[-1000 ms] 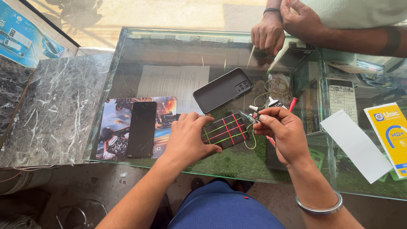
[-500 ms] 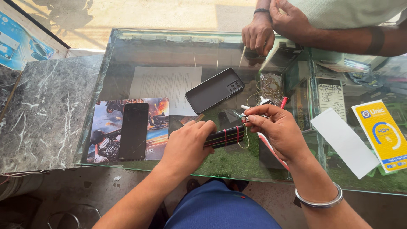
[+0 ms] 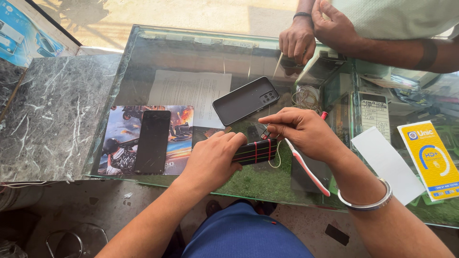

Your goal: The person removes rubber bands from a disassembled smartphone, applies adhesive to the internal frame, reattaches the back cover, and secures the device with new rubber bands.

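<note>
Left hand (image 3: 210, 160) clamps the banded phone (image 3: 256, 152) flat on the desk (image 3: 158, 52). Right hand (image 3: 306, 134) pinches the band at the phone's top edge: best stretch it evenly and keep the phone pinned.

Bare arms, silver bangle (image 3: 366, 203) on R wrist, blue trousers (image 3: 246, 236).

Surface: glass-topped display case (image 3: 158, 57), green lining beneath.
Beside it: grey veined marble slab (image 3: 43, 114).
Floor: sunlit sandy ground (image 3: 191, 14) beyond; dim concrete (image 3: 119, 205) below.
</note>
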Available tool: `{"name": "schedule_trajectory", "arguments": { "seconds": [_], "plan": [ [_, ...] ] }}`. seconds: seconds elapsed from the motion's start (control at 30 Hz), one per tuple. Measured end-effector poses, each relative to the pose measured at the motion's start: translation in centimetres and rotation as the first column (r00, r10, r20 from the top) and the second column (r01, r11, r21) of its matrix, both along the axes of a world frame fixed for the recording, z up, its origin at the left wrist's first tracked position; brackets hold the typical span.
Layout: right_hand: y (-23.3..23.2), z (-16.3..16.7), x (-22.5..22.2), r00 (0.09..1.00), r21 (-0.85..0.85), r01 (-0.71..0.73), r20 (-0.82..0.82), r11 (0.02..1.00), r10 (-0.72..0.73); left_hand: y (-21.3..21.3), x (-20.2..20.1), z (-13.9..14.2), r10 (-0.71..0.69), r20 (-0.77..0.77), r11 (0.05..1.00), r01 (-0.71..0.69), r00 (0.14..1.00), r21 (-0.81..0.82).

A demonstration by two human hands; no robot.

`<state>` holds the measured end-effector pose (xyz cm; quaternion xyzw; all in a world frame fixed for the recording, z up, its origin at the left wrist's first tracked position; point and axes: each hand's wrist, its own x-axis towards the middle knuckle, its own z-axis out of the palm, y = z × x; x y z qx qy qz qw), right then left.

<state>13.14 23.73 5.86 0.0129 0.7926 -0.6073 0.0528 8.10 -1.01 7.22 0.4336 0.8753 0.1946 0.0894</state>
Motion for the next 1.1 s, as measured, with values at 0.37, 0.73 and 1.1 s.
{"name": "schedule_trajectory", "arguments": {
  "seconds": [0.37,0.73,1.1],
  "plan": [
    [-0.2,0.8,-0.2,0.999,0.044,-0.032,-0.005,0.999,0.032,0.1,-0.1,0.1,0.011,0.018,1.0,-0.011,1.0,0.008],
    [-0.5,2.4,-0.3,0.989,0.217,-0.085,-0.098,0.972,0.109,0.2,-0.3,0.2,0.01,0.047,1.0,-0.01,0.999,-0.017],
    [-1.4,3.4,-0.1,0.916,0.603,-0.102,-0.254,0.792,0.311,0.2,-0.3,0.2,0.007,0.043,1.0,-0.006,0.999,-0.005]
  ]
}}
